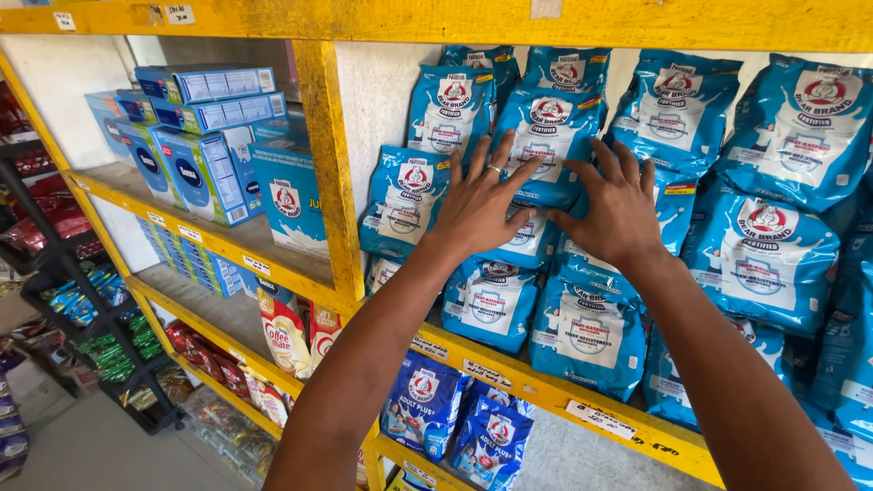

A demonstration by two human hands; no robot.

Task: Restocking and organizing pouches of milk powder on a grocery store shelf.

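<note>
My left hand [477, 202] lies flat with fingers spread on a blue powdered-milk pouch [536, 238] in the middle stack of the yellow shelf [329, 164]. A ring shows on one finger. My right hand [618, 207] presses beside it, fingers apart, on the same stack just right of the left hand. Neither hand grips a pouch. More blue pouches [762, 250] stand stacked to the right, and a further pouch [406, 200] stands to the left. Lower blue pouches [582, 332] sit under my wrists.
Blue cartons [209, 145] are stacked in the left bay of the shelf. Dark blue pouches [423, 400] and creamer packs [284, 332] fill the shelf below. A black rack [55, 264] with small packets stands at far left. Grey floor [82, 450] lies bottom left.
</note>
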